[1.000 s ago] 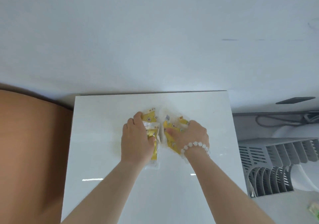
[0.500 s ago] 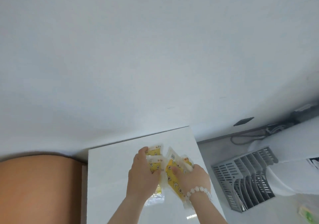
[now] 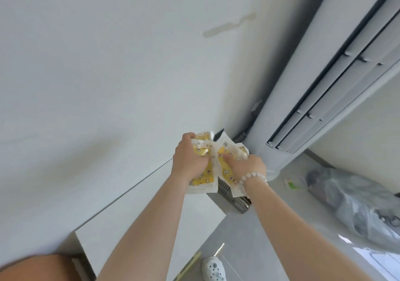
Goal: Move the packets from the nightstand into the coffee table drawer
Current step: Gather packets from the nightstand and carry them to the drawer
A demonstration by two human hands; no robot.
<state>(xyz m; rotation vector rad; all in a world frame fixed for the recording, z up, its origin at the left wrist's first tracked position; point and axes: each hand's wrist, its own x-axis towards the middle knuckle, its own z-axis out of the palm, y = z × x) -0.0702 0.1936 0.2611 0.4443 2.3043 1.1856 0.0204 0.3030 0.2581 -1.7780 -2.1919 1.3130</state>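
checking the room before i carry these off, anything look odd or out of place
A yellowish streak stains the wall, upper middle. A crumpled plastic bag and a small green item lie on the floor beside the air conditioner. The packets look intact.

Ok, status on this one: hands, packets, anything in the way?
Left hand grips one bunch of packets, right hand the other. All held above the nightstand corner. Drawer not in view; no obstruction seen.
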